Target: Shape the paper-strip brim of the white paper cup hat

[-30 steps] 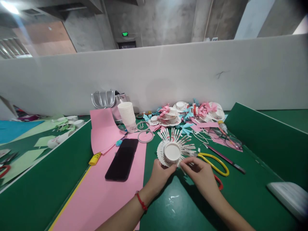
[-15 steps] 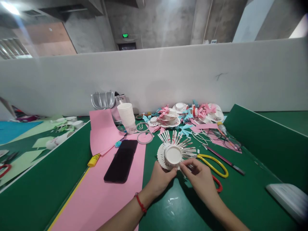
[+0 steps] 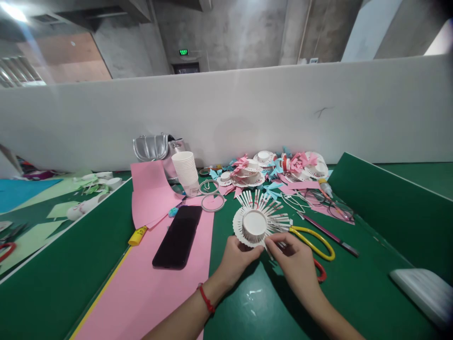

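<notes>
A white paper cup (image 3: 255, 224), its side cut into narrow strips, sits bottom up between my hands. Along its left edge the strips are folded into a scalloped rim; at the top and right they fan out straight. My left hand (image 3: 236, 259) grips the cup's lower left edge, thumb on the rim. With thumb and index finger, my right hand (image 3: 290, 253) pinches a strip at the lower right. Beside the right hand lie scissors with a yellow handle (image 3: 316, 243) and a red handle (image 3: 320, 271), partly hidden by the hand.
A black phone (image 3: 179, 237) lies on pink paper (image 3: 141, 288) at left. Behind stand stacked paper cups (image 3: 186, 169), two tape rings (image 3: 213, 202), a silver bag (image 3: 152, 147) and paper flowers (image 3: 249, 175). A purple pen (image 3: 329, 233) and green dividers (image 3: 392, 208) are at right.
The cut cup has turned slightly in my left hand, its fanned strips shifting a little to the right. My right fingers stay at the lower right strips.
</notes>
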`<state>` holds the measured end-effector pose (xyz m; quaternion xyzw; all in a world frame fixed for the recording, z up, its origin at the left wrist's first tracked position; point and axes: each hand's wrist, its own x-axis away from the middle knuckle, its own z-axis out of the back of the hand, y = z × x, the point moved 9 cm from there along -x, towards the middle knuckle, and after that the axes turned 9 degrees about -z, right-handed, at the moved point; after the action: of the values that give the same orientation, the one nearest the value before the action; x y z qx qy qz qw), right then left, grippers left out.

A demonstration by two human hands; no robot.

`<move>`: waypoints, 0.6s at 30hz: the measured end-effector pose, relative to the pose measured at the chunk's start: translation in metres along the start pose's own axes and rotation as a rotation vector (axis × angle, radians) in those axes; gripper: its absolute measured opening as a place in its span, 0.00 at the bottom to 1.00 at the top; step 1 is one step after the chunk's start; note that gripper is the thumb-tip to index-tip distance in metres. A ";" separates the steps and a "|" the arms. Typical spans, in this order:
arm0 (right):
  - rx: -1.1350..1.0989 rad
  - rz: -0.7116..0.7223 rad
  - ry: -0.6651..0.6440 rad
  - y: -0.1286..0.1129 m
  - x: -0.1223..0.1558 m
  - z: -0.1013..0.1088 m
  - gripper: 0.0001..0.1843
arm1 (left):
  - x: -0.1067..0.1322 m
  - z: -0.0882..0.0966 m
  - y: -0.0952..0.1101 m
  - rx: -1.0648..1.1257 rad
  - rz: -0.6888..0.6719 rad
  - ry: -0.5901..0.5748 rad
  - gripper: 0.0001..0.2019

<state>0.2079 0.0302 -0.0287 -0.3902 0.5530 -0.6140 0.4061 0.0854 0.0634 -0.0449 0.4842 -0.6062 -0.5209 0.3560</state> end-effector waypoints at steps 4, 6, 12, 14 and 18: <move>-0.023 -0.015 -0.010 0.000 0.001 -0.001 0.09 | 0.000 0.000 0.002 -0.017 -0.019 -0.006 0.14; -0.020 -0.016 -0.011 0.000 0.001 -0.001 0.09 | 0.000 -0.001 0.002 -0.018 -0.027 -0.014 0.14; -0.039 -0.010 -0.040 -0.001 0.001 -0.005 0.08 | -0.001 -0.002 0.005 -0.042 -0.049 -0.018 0.12; -0.058 -0.018 -0.032 0.001 0.000 -0.004 0.08 | -0.001 -0.001 0.007 -0.055 -0.061 -0.008 0.11; -0.164 -0.031 0.013 0.006 -0.004 0.001 0.11 | -0.001 -0.001 0.005 -0.040 -0.035 0.006 0.11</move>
<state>0.2108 0.0330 -0.0346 -0.4265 0.5982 -0.5754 0.3595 0.0856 0.0637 -0.0397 0.4890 -0.5862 -0.5375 0.3582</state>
